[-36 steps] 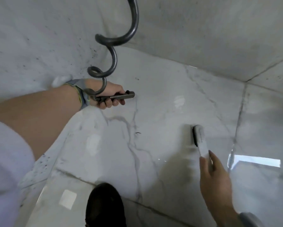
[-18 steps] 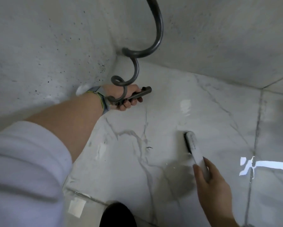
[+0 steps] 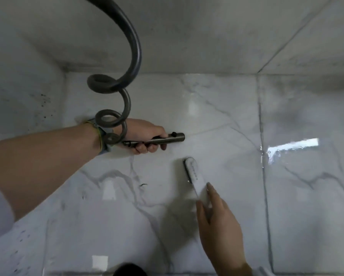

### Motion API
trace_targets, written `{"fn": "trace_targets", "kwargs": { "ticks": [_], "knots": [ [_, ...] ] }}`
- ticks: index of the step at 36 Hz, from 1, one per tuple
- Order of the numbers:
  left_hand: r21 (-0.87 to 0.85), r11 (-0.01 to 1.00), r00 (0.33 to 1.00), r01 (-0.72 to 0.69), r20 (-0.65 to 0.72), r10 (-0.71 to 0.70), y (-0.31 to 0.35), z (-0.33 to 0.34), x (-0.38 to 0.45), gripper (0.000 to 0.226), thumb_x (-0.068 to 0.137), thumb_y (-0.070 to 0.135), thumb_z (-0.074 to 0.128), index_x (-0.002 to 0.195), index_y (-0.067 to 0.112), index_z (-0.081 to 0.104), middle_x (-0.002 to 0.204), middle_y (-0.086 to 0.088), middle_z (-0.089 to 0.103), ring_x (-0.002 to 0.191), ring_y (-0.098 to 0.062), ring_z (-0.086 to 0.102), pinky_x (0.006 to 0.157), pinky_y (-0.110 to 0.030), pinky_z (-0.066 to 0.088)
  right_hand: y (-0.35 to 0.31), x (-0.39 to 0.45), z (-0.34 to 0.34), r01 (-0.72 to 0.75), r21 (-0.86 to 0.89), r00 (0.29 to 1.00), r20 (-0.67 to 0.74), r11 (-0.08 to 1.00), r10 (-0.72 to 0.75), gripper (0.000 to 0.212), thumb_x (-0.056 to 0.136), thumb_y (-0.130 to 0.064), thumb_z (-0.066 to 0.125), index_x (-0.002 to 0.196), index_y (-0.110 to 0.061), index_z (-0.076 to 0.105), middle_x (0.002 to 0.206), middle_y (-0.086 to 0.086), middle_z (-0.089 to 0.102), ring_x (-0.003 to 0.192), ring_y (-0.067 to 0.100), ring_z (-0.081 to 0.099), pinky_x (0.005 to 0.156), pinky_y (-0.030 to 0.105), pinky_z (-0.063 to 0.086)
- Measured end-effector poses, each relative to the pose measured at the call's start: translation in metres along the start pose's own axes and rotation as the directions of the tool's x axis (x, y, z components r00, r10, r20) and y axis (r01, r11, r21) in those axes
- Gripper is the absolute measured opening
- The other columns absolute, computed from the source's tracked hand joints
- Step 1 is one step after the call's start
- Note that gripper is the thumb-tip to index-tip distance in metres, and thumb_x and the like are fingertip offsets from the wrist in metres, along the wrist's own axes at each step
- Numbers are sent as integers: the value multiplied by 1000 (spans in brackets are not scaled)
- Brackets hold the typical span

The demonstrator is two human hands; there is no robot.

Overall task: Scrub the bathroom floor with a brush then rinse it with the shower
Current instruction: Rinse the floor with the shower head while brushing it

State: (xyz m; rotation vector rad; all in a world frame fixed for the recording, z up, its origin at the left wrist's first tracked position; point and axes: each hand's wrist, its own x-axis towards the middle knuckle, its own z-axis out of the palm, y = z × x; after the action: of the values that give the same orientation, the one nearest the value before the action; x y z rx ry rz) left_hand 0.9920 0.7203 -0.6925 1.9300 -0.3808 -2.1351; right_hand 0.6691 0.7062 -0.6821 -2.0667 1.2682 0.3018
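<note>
Marble floor tiles [image 3: 216, 120], white with grey veins and glossy with water, filled the lower view and met grey walls [image 3: 187, 32] at the top and left. Your left hand [image 3: 145, 134] was curled tight around the dark shower handle [image 3: 163, 139], whose nozzle end pointed right, low over the floor. A coiled hose [image 3: 115, 108] rose from its rear end, looping beside your wrist and a wristband [image 3: 99, 134]. Your right hand [image 3: 218, 216] gripped the rear of the white brush [image 3: 193, 172], index finger lying along its back, with the dark bristle edge turned left and the head at or just above the tile, near the shower handle but apart from it.

Risks, as judged from this arrangement: the wet, shiny tile could have let your foot slip while you leaned forward; the hose coils, so close to the wrist, could have snagged or tugged the handle off aim; and a spray started at this angle could have splashed off the floor onto the brush hand or wall.

Uncertain or hidden: no water stream could be made out, so whether the shower was running was unclear. Bristle contact with the floor could not be confirmed. A dark rounded shape [image 3: 129, 269] at the bottom edge, probably a shoe, was cut off. Hose origin lay out of frame.
</note>
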Motion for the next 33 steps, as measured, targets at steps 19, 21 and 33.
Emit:
{"fn": "trace_targets", "kwargs": {
  "ticks": [19, 21, 33],
  "knots": [
    [-93, 996, 985, -7, 173, 23, 89, 6, 20, 42, 104, 40, 38, 115, 6, 60, 66, 2, 34, 36, -6, 27, 35, -18, 20, 87, 102, -101, -252, 246, 848, -410, 936, 336, 45, 104, -29, 47, 147, -18, 46, 112, 21, 68, 106, 43, 58, 87, 44, 43],
    [-135, 991, 986, 4, 164, 18, 93, 4, 19, 42, 104, 39, 37, 114, 5, 60, 66, 2, 32, 34, -6, 27, 35, -18, 19, 67, 91, -98, -197, 213, 852, -445, 957, 274, 46, 103, -30, 47, 149, -21, 45, 107, 19, 68, 102, 42, 59, 84, 44, 45],
    [-238, 965, 982, 113, 172, -73, 52, -15, 6, 41, 100, 40, 44, 111, 3, 59, 66, 1, 28, 31, -6, 25, 34, -16, 19, 54, 12, 8, 330, -103, 944, 28, 938, -328, 57, 101, -50, 34, 154, -55, 14, 93, -8, 55, 76, 27, 64, 58, 38, 51]
  ]
}}
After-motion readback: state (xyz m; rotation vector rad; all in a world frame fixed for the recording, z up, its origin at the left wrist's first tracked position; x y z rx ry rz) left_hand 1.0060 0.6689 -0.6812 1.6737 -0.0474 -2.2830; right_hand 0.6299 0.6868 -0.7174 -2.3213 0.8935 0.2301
